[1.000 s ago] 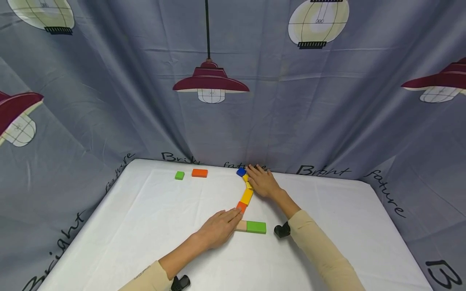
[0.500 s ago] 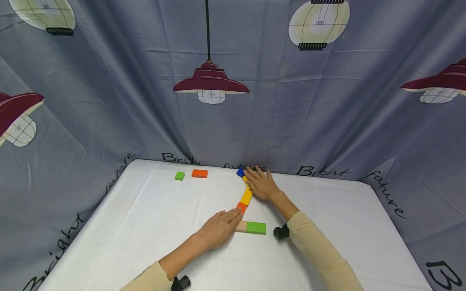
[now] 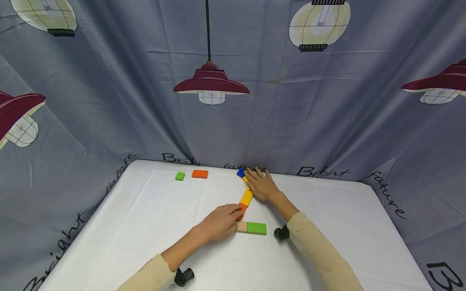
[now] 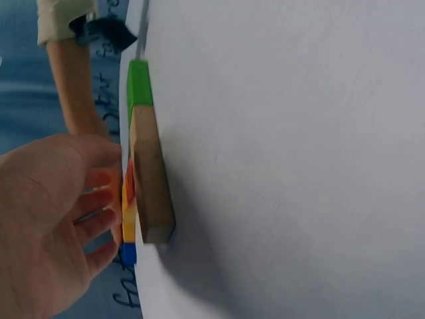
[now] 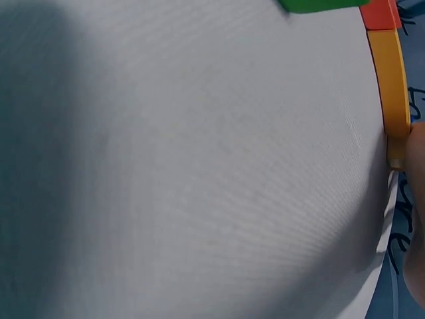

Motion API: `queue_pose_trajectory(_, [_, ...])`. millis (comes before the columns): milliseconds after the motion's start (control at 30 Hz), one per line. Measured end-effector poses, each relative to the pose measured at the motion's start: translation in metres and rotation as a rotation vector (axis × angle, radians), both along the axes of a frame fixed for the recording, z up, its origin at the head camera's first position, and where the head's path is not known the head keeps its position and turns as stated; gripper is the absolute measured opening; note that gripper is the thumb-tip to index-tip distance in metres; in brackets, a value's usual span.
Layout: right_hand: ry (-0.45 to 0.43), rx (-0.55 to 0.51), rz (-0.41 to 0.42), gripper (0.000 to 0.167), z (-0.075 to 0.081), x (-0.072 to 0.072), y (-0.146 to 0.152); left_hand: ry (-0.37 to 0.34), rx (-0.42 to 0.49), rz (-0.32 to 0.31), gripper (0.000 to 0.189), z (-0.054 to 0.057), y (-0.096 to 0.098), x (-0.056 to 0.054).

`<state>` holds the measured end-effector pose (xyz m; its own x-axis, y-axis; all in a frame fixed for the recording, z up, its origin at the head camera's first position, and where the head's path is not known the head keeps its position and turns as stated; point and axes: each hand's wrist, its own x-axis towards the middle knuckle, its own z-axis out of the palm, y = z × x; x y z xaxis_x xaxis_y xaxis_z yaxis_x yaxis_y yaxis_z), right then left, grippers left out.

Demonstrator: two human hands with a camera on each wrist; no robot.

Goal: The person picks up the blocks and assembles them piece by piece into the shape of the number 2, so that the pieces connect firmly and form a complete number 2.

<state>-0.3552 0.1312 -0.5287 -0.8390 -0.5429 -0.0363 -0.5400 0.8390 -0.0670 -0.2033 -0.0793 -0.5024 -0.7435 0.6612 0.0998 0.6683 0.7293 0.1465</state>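
In the head view a bent row of flat toy blocks runs down the middle of the table: a blue block, a yellow block and an orange block. Below lie a plain wooden block and a green block, end to end. My left hand has its fingertips at the orange block; the left wrist view shows its fingers spread and slightly bent. My right hand lies with straight fingers beside the blue block and partly covers the small yellow pieces.
A small green block and an orange block lie apart near the far edge of the white table. A grey printed curtain hangs right behind that edge. Black wrist-worn devices show at both sleeves.
My left hand has lifted its knuckles and bent its fingers at the orange block, showing more of it. My right hand moved slightly left over the small yellow pieces, then stayed there.
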Motion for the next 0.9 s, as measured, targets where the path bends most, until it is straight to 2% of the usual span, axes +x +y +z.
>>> queue_pose_trajectory(100, [0.001, 0.011, 0.005, 0.056, -0.001, 0.000, 0.000, -0.095, 0.095, 0.071, 0.046, 0.006, -0.009, -0.013])
queue_pose_trajectory(167, [0.003, 0.026, 0.003, 0.056, -0.002, -0.001, 0.000, -0.125, 0.166, 0.138, 0.047, 0.009, -0.018, -0.025])
queue_pose_trajectory(300, [0.006, 0.023, 0.004, 0.055, -0.002, -0.001, 0.001, -0.099, 0.286, 0.268, 0.047, 0.011, -0.044, -0.052])
queue_pose_trajectory(400, [-0.007, 0.005, 0.002, 0.055, 0.000, 0.000, 0.001, -0.069, 0.326, 0.341, 0.047, 0.012, -0.063, -0.073])
queue_pose_trajectory(533, [-0.013, 0.018, -0.009, 0.056, 0.002, 0.001, 0.001, -0.041, 0.294, 0.414, 0.047, 0.013, -0.084, -0.096])
queue_pose_trajectory(633, [-0.007, 0.033, -0.009, 0.056, 0.000, 0.000, 0.001, -0.049, 0.236, 0.461, 0.047, 0.012, -0.093, -0.109])
queue_pose_trajectory(767, [-0.002, 0.034, -0.006, 0.056, 0.000, 0.000, 0.001, -0.078, 0.143, 0.490, 0.047, 0.010, -0.098, -0.120])
queue_pose_trajectory(900, [0.001, 0.030, -0.008, 0.056, 0.000, 0.000, 0.000, -0.081, 0.069, 0.514, 0.045, 0.009, -0.099, -0.125])
